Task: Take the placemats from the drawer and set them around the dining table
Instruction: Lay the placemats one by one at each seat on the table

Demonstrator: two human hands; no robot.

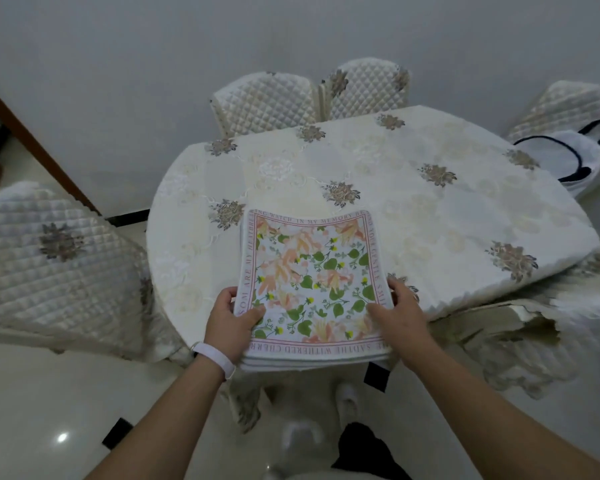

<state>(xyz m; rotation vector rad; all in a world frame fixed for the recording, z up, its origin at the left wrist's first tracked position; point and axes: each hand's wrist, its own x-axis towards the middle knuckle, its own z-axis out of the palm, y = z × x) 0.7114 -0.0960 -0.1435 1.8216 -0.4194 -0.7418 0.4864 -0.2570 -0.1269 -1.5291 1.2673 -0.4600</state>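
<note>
Placemats (312,289) sit stacked at the near edge of the desk (430,188), left hand (232,315) and right hand (400,311) each with grip clenched on the stack's sides

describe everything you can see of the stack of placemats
The stack of placemats is a pile of several square, cloth-like mats; layered white edges show along its near side. The top mat has peach flowers, green leaves and small yellow blossoms on white, framed by a red line border with printed lettering. It lies roughly flat over the near edge of the table, overhanging toward the person. The left hand takes its near left corner, thumb on top, and the right hand takes its right side in a similar grip.
</note>
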